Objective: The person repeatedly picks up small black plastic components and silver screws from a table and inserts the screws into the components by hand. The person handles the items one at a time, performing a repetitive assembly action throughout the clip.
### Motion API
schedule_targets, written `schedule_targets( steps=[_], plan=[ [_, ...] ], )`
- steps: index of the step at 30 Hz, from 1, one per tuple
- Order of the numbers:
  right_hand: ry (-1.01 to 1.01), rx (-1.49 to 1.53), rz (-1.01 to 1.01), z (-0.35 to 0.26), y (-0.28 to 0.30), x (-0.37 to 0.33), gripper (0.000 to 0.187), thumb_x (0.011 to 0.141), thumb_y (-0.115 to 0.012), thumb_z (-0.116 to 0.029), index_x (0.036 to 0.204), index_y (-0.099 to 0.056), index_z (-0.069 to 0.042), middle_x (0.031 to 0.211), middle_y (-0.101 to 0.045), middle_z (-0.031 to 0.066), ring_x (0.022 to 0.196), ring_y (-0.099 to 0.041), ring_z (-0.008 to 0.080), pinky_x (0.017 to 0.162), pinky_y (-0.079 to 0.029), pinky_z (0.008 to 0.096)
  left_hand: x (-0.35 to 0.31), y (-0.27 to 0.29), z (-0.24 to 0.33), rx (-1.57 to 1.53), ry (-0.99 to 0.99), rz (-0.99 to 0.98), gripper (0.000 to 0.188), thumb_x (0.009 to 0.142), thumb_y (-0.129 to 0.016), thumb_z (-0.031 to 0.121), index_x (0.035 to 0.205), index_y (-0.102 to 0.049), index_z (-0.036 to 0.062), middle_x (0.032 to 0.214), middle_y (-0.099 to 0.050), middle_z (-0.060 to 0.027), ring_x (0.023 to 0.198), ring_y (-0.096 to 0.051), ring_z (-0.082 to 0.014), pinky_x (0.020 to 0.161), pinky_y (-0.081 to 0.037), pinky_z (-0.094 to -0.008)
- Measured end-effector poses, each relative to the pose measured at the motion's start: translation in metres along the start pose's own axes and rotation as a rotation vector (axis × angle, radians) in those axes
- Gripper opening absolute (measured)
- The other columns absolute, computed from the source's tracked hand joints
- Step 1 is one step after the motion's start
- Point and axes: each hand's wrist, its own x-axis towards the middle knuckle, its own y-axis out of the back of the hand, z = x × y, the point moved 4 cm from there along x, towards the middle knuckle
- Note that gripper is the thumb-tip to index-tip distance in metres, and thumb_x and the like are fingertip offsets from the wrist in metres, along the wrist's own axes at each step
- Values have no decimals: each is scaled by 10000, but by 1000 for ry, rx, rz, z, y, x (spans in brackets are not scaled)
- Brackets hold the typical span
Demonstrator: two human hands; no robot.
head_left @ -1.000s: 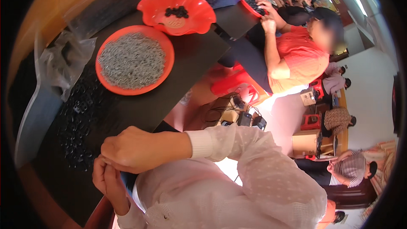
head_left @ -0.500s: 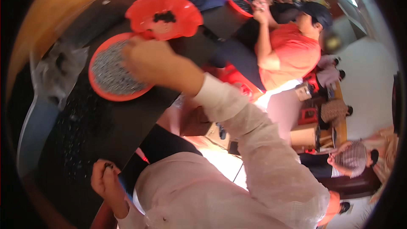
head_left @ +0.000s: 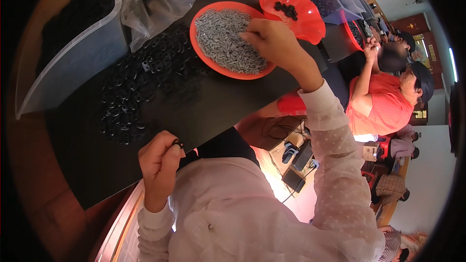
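My left hand is near the table's front edge, pinching a small black ring-like part between thumb and finger. My right hand reaches over an orange-red plate filled with small silver screw-like metal pieces. Its thumb and fingertips are pressed together at the right side of the heap; whatever they hold is hidden. Beyond this plate, a red wavy-rimmed dish holds a little cluster of black parts. Loose black parts with holes spread over the dark table, left of the plate.
A clear plastic bin of black pieces stands at the left, beside a crumpled clear bag. The dark tabletop ends near my body. To the right sits a co-worker in an orange shirt, hands near another red dish.
The view has swung, so the table and plates appear further right. My right hand stays over the plate of metal pieces, fingertips now pinched. My left hand still holds the black part.
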Motion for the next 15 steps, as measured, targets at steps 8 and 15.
schedule_targets(
  steps=[8,15],
  plan=[
    [-27,298,24,0,-3,0,182,855,-628,-176,844,-612,5,676,-582,164,621,-572,294,578,-442,384,2,0,0,-55,-12,-13,78,850,-499,12,802,-544,-30,670,-524,-41,586,-445,-78,527,-338,-231],
    [-132,538,-80,-7,-2,2,142,866,-627,-142,862,-604,-2,679,-513,-8,624,-460,73,551,-383,258,1,3,-1,-89,14,-13,83,858,-506,27,813,-548,-29,674,-526,-36,588,-444,-73,534,-339,-225]
  ],
)
